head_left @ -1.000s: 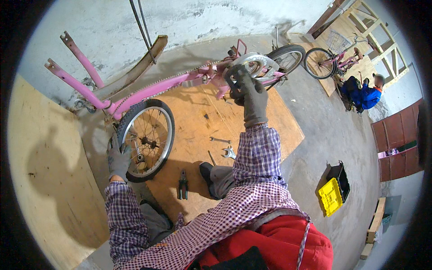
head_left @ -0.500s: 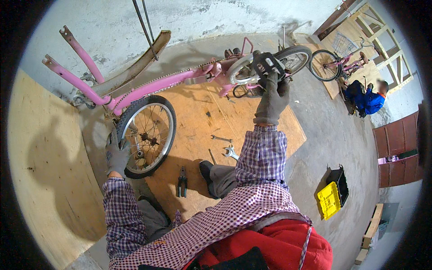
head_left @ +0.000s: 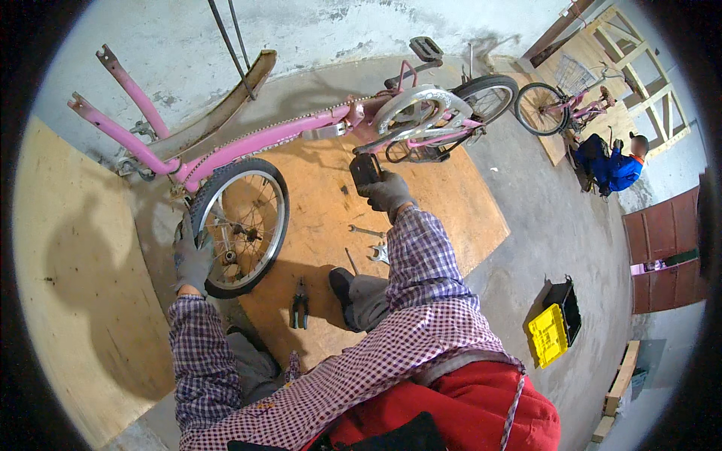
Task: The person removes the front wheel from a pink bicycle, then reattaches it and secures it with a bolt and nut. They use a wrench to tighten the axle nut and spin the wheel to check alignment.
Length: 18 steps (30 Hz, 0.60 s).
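Observation:
A pink bicycle [head_left: 278, 138] leans over with its frame running across the work area, handlebars out of sight. Gloved in grey, my left hand [head_left: 194, 259] grips the tyre of its front wheel [head_left: 250, 234] at the left side, thumb towards the spokes. My right hand [head_left: 389, 194], also in a grey glove, is closed on the near black pedal [head_left: 366, 170], below the silver chainring guard [head_left: 421, 109]. The opposite pedal [head_left: 426, 49] sticks up by the wall. Beyond the cranks is the rear wheel [head_left: 489, 98].
On the plywood sheet [head_left: 466, 218] lie an open-end wrench [head_left: 366, 231], an adjustable-looking wrench [head_left: 381, 254], a thin rod [head_left: 352, 260] and pliers [head_left: 300, 307]. An open black toolbox [head_left: 571, 301] with yellow lid [head_left: 549, 336] stands right. A person [head_left: 613, 169] crouches near another bicycle [head_left: 560, 109].
My right hand has swung the near pedal from the top of its turn down and left towards me; the opposite pedal has risen. My left hand stays on the front wheel.

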Tool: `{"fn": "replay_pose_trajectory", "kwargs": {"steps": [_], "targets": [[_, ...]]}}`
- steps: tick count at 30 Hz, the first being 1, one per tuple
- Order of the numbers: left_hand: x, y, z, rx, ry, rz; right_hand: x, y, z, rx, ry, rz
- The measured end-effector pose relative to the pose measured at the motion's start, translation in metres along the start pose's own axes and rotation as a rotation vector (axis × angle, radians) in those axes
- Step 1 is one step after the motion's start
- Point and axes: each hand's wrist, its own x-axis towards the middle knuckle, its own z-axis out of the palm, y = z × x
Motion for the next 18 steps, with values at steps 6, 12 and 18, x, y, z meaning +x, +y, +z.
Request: {"fn": "replay_pose_trajectory", "kwargs": {"steps": [6, 12, 18], "targets": [[0.009, -0.011, 0.013, 0.019, 0.073, 0.059, -0.011, -0.023, -0.011, 0.268, -0.094, -0.164], [0.025, -0.013, 0.013, 0.073, 0.045, 0.039, -0.031, -0.062, -0.031, 0.718, 0.021, -0.434], [0.031, -0.021, 0.012, -0.148, -0.063, -0.147, 0.023, 0.000, 0.010, 0.432, -0.141, -0.238]]}}
